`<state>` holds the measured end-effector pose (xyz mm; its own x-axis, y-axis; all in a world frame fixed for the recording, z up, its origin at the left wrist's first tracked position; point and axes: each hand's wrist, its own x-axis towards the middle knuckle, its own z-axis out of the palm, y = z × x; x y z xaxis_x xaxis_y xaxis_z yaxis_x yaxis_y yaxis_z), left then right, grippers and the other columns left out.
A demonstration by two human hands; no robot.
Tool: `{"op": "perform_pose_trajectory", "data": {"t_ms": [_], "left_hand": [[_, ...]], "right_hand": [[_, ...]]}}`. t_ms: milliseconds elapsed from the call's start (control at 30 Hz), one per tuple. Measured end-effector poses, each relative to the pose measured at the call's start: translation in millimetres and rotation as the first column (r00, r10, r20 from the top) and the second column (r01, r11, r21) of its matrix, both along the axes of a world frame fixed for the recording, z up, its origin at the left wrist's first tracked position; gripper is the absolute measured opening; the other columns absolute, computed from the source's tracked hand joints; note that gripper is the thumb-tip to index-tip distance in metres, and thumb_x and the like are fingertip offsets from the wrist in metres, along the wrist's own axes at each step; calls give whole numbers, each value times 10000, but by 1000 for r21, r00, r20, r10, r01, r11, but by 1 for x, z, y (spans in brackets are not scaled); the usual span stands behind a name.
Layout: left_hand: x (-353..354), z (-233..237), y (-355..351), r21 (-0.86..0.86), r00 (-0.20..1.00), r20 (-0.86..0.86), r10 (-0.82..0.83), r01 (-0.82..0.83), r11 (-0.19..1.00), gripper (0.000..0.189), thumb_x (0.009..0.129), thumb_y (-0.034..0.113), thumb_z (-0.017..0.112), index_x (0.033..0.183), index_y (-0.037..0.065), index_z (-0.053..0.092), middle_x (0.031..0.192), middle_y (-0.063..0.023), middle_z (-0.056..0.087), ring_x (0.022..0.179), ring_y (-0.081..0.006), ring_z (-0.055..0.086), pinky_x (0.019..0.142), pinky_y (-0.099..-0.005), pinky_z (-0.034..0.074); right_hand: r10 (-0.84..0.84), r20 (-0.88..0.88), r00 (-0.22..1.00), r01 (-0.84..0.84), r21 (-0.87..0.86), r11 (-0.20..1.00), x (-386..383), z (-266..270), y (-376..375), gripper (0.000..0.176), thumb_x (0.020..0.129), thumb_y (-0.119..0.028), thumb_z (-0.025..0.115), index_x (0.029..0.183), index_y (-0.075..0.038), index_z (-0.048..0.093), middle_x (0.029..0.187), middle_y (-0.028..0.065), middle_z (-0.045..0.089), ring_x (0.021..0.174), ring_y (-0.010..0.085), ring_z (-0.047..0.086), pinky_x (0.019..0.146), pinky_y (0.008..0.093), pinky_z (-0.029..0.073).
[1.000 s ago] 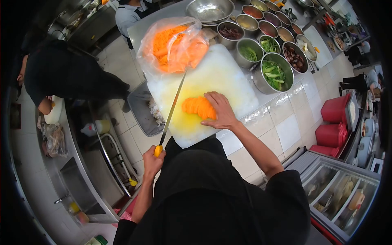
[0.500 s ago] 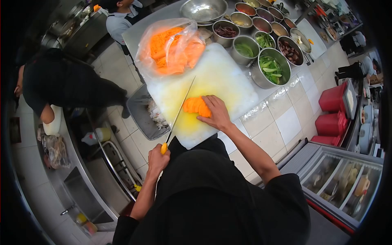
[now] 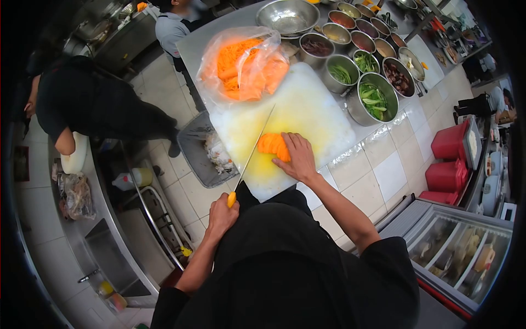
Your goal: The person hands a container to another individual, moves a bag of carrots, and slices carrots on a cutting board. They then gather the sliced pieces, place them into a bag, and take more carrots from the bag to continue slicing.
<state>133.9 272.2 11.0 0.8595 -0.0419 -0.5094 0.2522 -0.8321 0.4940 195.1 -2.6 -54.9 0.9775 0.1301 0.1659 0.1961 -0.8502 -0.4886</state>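
Observation:
My left hand (image 3: pixel 222 214) is closed round the yellow handle of a long knife (image 3: pixel 256 145). The blade slants up and away across the white cutting board (image 3: pixel 323 118), just left of a stack of orange carrot slices (image 3: pixel 272 146). My right hand (image 3: pixel 298 157) grips the stack from its right side, fingers on the far edge and thumb on the near edge. Yellow-orange stains mark the board round the slices. At the board's far left corner lies a clear plastic bag (image 3: pixel 205 74) full of shredded carrot (image 3: pixel 235 60).
Several metal pots (image 3: pixel 374 98) of cut vegetables line the counter on the right, near a wide metal bowl (image 3: pixel 287 17). A grey waste bin (image 3: pixel 192 151) stands below the board's left edge. At left a person in black (image 3: pixel 104 107) bends over a counter.
The whole view has shifted slightly, so board, hands and pots appear farther right. Both hands keep their hold, and the knife stays beside the slices.

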Motion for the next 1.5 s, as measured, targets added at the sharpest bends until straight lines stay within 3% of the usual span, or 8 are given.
{"op": "perform_pose_trajectory", "data": {"t_ms": [600, 800, 867, 1000, 1133, 1267, 1333, 1500], "left_hand": [[-1, -11, 14, -48, 996, 47, 71, -69, 996, 316, 816, 234, 593, 891, -73, 593, 819, -325, 630, 809, -491, 623, 741, -519, 486], [-4, -16, 21, -63, 994, 44, 101, -98, 993, 316, 809, 237, 595, 886, -69, 608, 822, -325, 634, 815, -490, 627, 748, -520, 490], [-7, -19, 23, -85, 993, 16, 115, -113, 990, 321, 805, 239, 597, 895, -68, 611, 827, -325, 636, 823, -486, 630, 755, -518, 493], [-12, -22, 24, -117, 993, 15, 120, -118, 986, 326, 801, 240, 597, 913, -66, 612, 826, -316, 643, 827, -480, 633, 764, -518, 496], [-2, -19, 29, -137, 994, -11, 109, -110, 985, 322, 799, 244, 598, 910, -58, 613, 826, -309, 646, 825, -478, 632, 767, -519, 495], [8, -19, 36, -141, 999, -19, 44, -47, 989, 317, 792, 247, 604, 909, -47, 616, 825, -302, 648, 823, -474, 630, 762, -519, 495], [12, -19, 39, -134, 999, -32, 31, -35, 990, 314, 789, 247, 606, 907, -44, 616, 822, -301, 648, 822, -474, 630, 761, -520, 495], [15, -23, 45, -161, 999, -36, 12, -18, 987, 292, 784, 243, 612, 884, -31, 609, 811, -302, 642, 820, -475, 627, 751, -520, 495]], "right_hand": [[93, 310, 946, -146, 153, 977, 157, 59, 27, 463, 896, -256, 595, 1311, -77, 494, 1318, 142, 501, 1251, 345, 440, 1016, 477, 355], [309, 526, 793, -146, -328, 933, 251, 63, 31, 463, 943, -326, 474, 1355, -115, 448, 1268, 170, 564, 1239, 331, 482, 1063, 508, 309], [188, 41, 981, -166, -320, 933, 248, 88, 13, 421, 953, -392, 428, 1240, -112, 557, 1029, 172, 674, 1057, 329, 615, 1084, 529, 275], [166, -3, 986, -146, -491, 859, 238, 86, -15, 217, 888, -278, 546, 894, -101, 671, 747, 116, 694, 744, 318, 677, 965, 491, 421], [30, -166, 986, -107, -482, 870, 233, 97, -6, 164, 820, -167, 598, 962, -114, 663, 885, 119, 689, 835, 296, 662, 838, 437, 502], [51, 49, 998, -33, -309, 950, 262, 74, 21, 348, 769, -167, 643, 1116, -144, 638, 1175, 72, 572, 1138, 262, 521, 849, 419, 496], [103, -82, 991, -132, -632, 764, 276, 72, 29, 392, 752, -205, 670, 1142, -175, 641, 1162, 46, 590, 1183, 235, 493, 957, 447, 418], [106, -126, 986, -164, -700, 695, 291, 74, 31, 414, 733, -240, 696, 1141, -190, 648, 1130, 31, 607, 1202, 223, 480, 995, 454, 350]]}}
